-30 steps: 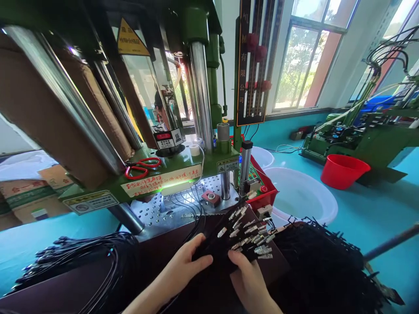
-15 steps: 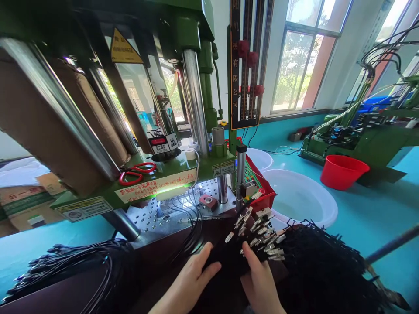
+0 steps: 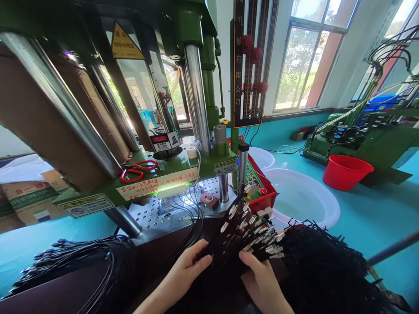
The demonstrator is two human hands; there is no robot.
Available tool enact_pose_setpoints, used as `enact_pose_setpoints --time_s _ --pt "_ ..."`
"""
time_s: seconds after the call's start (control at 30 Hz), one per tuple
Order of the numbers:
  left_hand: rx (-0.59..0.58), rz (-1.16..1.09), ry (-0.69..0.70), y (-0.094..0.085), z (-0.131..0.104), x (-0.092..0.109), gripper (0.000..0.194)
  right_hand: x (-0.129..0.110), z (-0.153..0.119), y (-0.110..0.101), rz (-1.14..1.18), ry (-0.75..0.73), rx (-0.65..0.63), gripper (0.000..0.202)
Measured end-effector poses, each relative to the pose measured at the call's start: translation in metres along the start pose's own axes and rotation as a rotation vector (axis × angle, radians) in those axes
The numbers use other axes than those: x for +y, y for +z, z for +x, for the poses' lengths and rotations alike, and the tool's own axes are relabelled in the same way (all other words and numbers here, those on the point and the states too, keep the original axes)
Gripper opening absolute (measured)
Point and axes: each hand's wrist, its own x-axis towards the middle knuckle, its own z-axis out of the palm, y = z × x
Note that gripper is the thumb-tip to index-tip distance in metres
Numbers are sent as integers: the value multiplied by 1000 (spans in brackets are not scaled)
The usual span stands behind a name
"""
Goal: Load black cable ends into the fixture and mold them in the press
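Observation:
A spread bundle of black cables with silver metal connectors [image 3: 258, 231] stands up from between my two hands, the connector ends pointing away from me. My right hand [image 3: 263, 277] is closed around the bundle's right side, its thumb lying over the cables. On the bundle's left edge, my left hand [image 3: 191, 266] is closed with thumb and fingers on some of the black cables. The dark cables hide where the fingers meet. Just beyond my hands, more thin cables [image 3: 195, 218] run out of the green press [image 3: 209, 165] over its perforated metal plate [image 3: 147, 222].
Coiled black cables [image 3: 111, 266] lie on the left, and a large pile of black parts [image 3: 334, 261] lies on the right. Red-handled scissors [image 3: 137, 170] rest on the press. Beyond are a red control box [image 3: 268, 198], a white tub [image 3: 334, 213] and a red bucket [image 3: 347, 172].
My left hand has shifted slightly left, away from my right hand. The connector ends have fanned wider, with more of them showing between the hands.

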Motion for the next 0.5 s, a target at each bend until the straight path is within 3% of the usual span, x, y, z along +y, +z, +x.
enact_pose_setpoints --time_s 0.23,0.4,0.5 --pt "-78 239 16 5 -4 12 28 -1 -8 7 -87 -3 -19 36" --pt "-289 347 -48 5 0 29 31 -1 -12 9 -158 13 32 42" --pt "-292 323 -23 1 2 37 23 -2 -15 7 -153 3 2 42"
